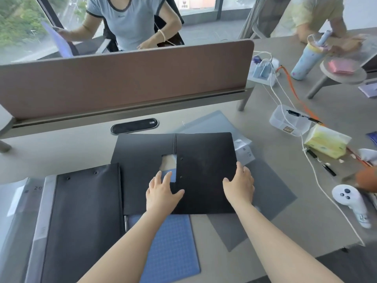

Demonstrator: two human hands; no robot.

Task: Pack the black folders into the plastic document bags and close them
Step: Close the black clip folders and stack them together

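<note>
Folder (183,172) lies spread open, flat on the desk (285,211) over grey document bags (271,193). Left hand (161,193) and right hand (239,184) rest on it, fingers spread, grasping nothing. Judged step: preparation. Next move: fold it shut, then slide it into a bag.

Blue mat (171,248) partly hidden under open black folder (204,172)

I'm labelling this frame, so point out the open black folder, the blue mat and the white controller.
open black folder (204,148): head view, bare right-hand panel.
blue mat (173,248): head view, middle of its gridded surface.
white controller (346,198): head view, its rounded button face.
</note>
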